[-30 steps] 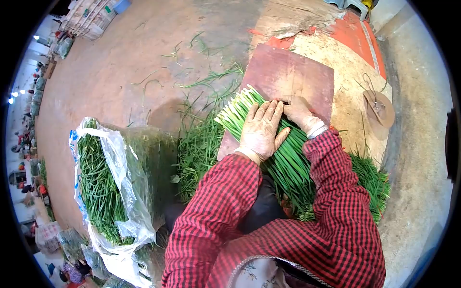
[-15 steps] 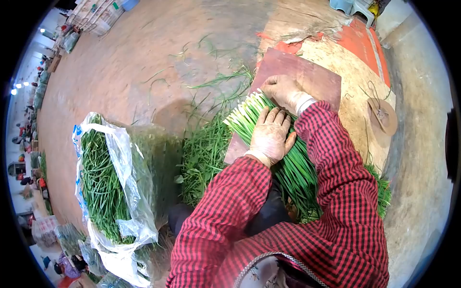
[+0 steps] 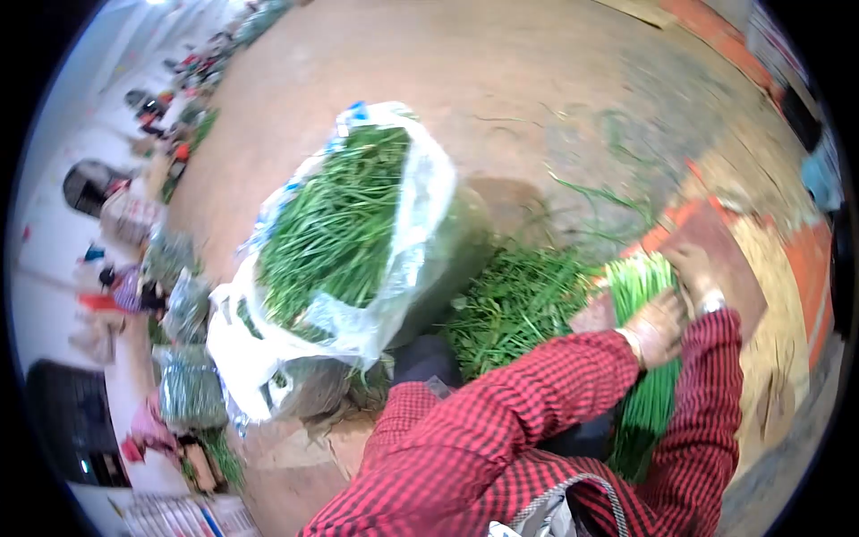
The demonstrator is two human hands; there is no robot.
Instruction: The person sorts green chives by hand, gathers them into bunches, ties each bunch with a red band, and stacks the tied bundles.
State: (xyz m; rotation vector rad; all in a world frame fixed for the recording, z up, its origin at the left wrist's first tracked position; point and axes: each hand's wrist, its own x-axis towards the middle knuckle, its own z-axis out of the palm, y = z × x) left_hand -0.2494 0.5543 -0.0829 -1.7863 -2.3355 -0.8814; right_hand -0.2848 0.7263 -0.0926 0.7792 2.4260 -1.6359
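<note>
A thick bundle of garlic chives (image 3: 640, 279), pale stem ends away from me and green leaves toward my body, lies over a reddish-brown board (image 3: 729, 255). Across its middle is my left hand (image 3: 656, 329), its fingers closed over the stems. Against the right side near the pale ends, my right hand (image 3: 693, 273) has its fingers bent and touching the bundle; its fingertips are partly hidden. Both hands look gloved and slightly blurred. Loose greens (image 3: 523, 309) are heaped on the floor left of the board.
A large plastic bag (image 3: 425, 192) full of green chives (image 3: 344, 224) stands left of my legs. Smaller bags of greens (image 3: 192, 385) line the far left, near a person (image 3: 130, 288). Stray leaves lie on the floor (image 3: 555, 63). A blue stool (image 3: 820, 179) is at the right edge.
The view has swung left, so the bag sits nearer the middle and the hands farther right. Both hands stay at the bundle, the left still across it.
</note>
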